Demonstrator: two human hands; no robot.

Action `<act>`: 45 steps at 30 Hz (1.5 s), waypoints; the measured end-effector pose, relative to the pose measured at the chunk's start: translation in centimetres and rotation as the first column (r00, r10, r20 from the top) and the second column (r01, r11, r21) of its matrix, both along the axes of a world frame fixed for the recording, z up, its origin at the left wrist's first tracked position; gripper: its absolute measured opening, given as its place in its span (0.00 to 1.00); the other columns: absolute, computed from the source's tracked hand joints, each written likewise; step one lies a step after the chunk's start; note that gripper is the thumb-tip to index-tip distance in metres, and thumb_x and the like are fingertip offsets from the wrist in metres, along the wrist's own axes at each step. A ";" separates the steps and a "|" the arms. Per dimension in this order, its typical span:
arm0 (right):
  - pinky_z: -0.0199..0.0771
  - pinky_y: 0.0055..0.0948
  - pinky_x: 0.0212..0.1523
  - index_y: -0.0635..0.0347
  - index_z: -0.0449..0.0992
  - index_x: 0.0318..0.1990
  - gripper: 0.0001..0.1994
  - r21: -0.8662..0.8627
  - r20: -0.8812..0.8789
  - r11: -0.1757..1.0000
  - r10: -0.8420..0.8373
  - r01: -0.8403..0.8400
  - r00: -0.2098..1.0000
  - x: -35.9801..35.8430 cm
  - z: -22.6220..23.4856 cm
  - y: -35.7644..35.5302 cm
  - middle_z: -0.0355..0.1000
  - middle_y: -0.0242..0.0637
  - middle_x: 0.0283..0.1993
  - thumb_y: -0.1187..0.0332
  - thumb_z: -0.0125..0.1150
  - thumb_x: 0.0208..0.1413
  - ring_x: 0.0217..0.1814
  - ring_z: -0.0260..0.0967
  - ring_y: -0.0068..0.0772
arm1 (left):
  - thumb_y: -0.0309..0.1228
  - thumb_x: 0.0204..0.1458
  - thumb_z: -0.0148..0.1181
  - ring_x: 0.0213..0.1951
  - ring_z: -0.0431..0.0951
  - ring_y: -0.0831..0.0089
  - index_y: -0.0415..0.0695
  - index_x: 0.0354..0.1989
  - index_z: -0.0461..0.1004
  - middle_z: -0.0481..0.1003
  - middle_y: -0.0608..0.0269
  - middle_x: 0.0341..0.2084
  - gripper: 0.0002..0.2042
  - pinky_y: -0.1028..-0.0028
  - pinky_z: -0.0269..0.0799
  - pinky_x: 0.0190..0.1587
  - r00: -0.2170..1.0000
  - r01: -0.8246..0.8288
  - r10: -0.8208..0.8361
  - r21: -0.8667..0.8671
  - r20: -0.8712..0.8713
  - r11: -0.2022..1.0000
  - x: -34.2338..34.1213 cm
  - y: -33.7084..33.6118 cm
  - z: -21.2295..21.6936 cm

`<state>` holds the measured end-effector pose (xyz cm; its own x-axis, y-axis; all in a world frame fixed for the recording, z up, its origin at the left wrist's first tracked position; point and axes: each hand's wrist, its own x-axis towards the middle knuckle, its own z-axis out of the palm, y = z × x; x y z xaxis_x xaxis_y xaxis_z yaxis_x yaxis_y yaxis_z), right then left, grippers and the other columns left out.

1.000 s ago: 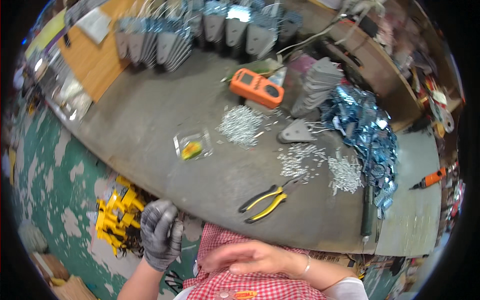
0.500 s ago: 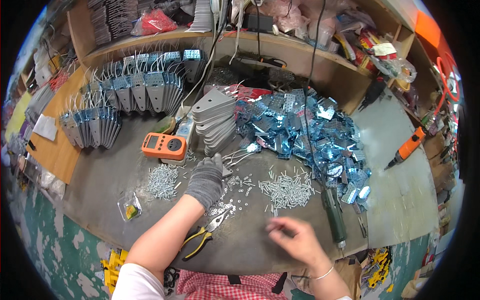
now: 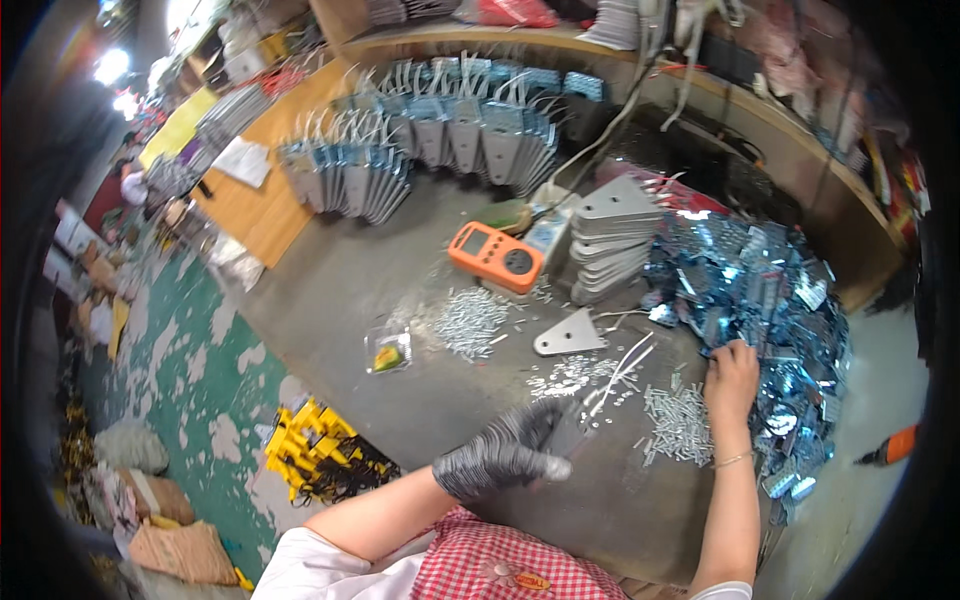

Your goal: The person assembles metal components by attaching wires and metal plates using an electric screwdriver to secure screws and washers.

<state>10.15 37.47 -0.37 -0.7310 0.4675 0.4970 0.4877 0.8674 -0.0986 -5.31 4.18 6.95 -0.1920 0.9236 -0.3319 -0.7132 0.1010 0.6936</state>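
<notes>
Workbench (image 3: 400, 260), grey: near edge by the left forearm, surface opening ahead-left of the left hand. Heap of blue perforated metal pieces (image 3: 745, 270): ahead-right of both hands, right nearer. Left hand (image 3: 500, 455), gloved: curled around a blurred grey plate (image 3: 572, 432), its white leads (image 3: 615, 378) running ahead-right. Right hand (image 3: 733, 382), bare: fingers bent at the heap's near edge; grip unclear. Loose metal pins (image 3: 677, 425): just left of it.

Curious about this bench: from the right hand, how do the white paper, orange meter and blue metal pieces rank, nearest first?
1. Blue metal pieces, at the right hand.
2. Orange meter, left of the hand.
3. White paper, far left.
</notes>
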 end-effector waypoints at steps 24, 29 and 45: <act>0.64 0.47 0.56 0.62 0.77 0.45 0.16 -0.500 0.075 0.866 0.038 0.004 0.996 8.4 2.2 -19.1 0.64 0.49 0.54 0.79 0.64 0.46 0.58 0.59 0.54 | 0.39 0.63 0.56 0.60 0.66 0.58 0.33 0.63 0.62 0.68 0.47 0.56 0.27 0.65 0.60 0.64 0.877 -0.035 0.038 0.014 -0.479 0.999 2.0 -0.6 -6.3; 0.64 0.41 0.58 0.62 0.75 0.52 0.24 -0.619 -0.173 0.782 -0.048 -0.071 0.984 8.4 2.5 -19.3 0.64 0.44 0.57 0.65 0.73 0.46 0.59 0.62 0.43 | 0.38 0.63 0.57 0.62 0.65 0.63 0.33 0.66 0.57 0.68 0.49 0.58 0.29 0.65 0.60 0.65 0.896 -0.076 0.067 -0.003 -0.439 0.997 1.4 -0.1 -7.1; 0.72 0.38 0.43 0.63 0.76 0.38 0.09 -0.688 -0.033 0.709 -0.239 0.151 0.970 9.4 2.1 -17.9 0.70 0.42 0.38 0.79 0.66 0.47 0.42 0.70 0.48 | 0.30 0.55 0.66 0.64 0.66 0.60 0.36 0.56 0.58 0.65 0.45 0.61 0.26 0.63 0.64 0.64 0.974 0.080 -0.114 -0.170 -0.195 0.982 5.2 -2.2 -5.9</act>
